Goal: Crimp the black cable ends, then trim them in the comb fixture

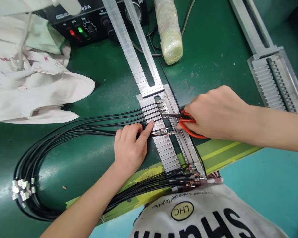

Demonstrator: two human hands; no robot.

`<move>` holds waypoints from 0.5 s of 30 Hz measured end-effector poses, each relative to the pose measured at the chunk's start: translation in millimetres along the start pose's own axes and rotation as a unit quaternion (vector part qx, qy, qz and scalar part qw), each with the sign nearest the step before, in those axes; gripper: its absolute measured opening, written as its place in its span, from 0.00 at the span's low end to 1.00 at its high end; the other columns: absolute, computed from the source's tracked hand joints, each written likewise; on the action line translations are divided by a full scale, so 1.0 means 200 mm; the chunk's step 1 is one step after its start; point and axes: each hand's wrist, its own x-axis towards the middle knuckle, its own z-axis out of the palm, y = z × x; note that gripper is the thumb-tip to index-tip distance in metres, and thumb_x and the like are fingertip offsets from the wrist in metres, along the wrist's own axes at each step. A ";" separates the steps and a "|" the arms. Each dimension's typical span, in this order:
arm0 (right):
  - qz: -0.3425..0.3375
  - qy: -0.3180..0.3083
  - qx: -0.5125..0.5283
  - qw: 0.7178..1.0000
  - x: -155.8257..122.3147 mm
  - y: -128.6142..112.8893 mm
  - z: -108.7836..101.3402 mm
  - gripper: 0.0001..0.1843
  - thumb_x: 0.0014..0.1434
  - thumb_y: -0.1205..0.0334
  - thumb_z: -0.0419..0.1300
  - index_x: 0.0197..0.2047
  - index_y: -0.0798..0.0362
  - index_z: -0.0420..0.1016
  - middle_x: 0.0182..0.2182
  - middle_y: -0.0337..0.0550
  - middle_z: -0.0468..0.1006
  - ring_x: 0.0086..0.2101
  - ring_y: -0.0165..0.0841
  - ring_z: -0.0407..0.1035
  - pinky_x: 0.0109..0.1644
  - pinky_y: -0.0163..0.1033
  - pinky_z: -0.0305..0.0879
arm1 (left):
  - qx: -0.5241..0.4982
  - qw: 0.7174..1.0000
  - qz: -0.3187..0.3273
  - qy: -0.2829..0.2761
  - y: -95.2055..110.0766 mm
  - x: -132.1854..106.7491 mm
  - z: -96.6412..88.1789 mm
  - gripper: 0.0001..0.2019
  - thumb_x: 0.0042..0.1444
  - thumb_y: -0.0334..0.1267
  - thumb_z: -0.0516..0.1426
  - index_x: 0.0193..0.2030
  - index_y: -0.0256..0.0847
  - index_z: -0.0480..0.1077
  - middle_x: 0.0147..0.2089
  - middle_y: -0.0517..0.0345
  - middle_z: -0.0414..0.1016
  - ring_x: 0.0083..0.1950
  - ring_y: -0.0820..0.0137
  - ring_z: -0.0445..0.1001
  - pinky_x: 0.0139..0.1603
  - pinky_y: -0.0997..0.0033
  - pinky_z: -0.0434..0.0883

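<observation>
My left hand (pixel 129 146) lies on a bundle of black wires (pixel 64 132), its fingers bent and the forefinger pressing wire ends onto a slotted metal jig (pixel 164 148). My right hand (pixel 215 112) is closed round orange-handled scissors (pixel 188 125), whose tips point left at the stripped copper wire ends (pixel 162 112) lying in the jig's slots. More wire ends (pixel 192 175) sit at the jig's near end. The wires loop round to the left, bound with metal clips (pixel 21 190).
Crumpled white cloth (pixel 37 82) lies at the left. A black control box with red and green lights (pixel 89 19) stands at the back, a plastic-wrapped roll (pixel 169 33) beside it. A second metal jig (pixel 275 72) lies at the right. The green mat (pixel 213 49) ends near my body.
</observation>
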 end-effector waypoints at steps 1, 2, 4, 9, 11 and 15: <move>0.004 -0.003 0.005 1.000 0.00 -0.01 -0.01 0.21 0.59 0.46 0.56 0.24 0.53 0.73 0.21 0.51 0.74 0.28 0.44 0.71 0.30 0.41 0.52 | 0.000 1.000 0.000 0.001 0.00 0.00 0.00 0.22 0.63 0.27 0.51 0.62 0.45 0.68 0.39 0.50 0.71 0.39 0.65 0.66 0.36 0.65 0.57; 0.009 -0.004 0.014 1.000 0.01 -0.02 -0.01 0.20 0.58 0.46 0.58 0.23 0.52 0.72 0.20 0.50 0.72 0.28 0.44 0.71 0.31 0.42 0.53 | 0.000 1.000 0.000 0.000 0.00 0.00 -0.01 0.22 0.63 0.27 0.51 0.62 0.45 0.68 0.39 0.50 0.71 0.38 0.65 0.66 0.36 0.65 0.56; 0.016 0.000 0.052 0.999 0.01 -0.03 -0.02 0.19 0.56 0.48 0.61 0.21 0.51 0.72 0.18 0.48 0.70 0.30 0.45 0.71 0.32 0.43 0.54 | -0.003 1.000 -0.003 -0.003 0.00 0.00 -0.01 0.22 0.63 0.28 0.51 0.62 0.46 0.67 0.39 0.50 0.72 0.38 0.65 0.66 0.36 0.64 0.56; 0.014 0.014 0.124 0.992 0.04 -0.04 -0.03 0.16 0.53 0.50 0.64 0.21 0.50 0.72 0.17 0.47 0.68 0.33 0.47 0.71 0.35 0.45 0.57 | -0.017 1.000 -0.004 -0.009 -0.01 -0.01 -0.01 0.22 0.63 0.28 0.51 0.63 0.46 0.67 0.39 0.50 0.71 0.39 0.64 0.66 0.36 0.63 0.55; 0.015 0.004 0.108 0.994 0.05 -0.03 -0.03 0.18 0.53 0.48 0.64 0.20 0.50 0.71 0.18 0.47 0.69 0.34 0.47 0.72 0.35 0.45 0.57 | -0.027 1.000 -0.007 -0.013 -0.02 -0.02 -0.01 0.22 0.64 0.28 0.51 0.63 0.46 0.67 0.39 0.49 0.71 0.39 0.63 0.66 0.35 0.62 0.55; 0.032 0.015 0.189 0.981 0.06 -0.01 0.00 0.21 0.52 0.47 0.65 0.19 0.51 0.68 0.21 0.48 0.72 0.38 0.51 0.73 0.36 0.45 0.59 | -0.027 1.000 -0.006 -0.013 -0.02 -0.02 -0.01 0.22 0.63 0.28 0.51 0.63 0.46 0.67 0.39 0.49 0.71 0.39 0.63 0.66 0.36 0.62 0.54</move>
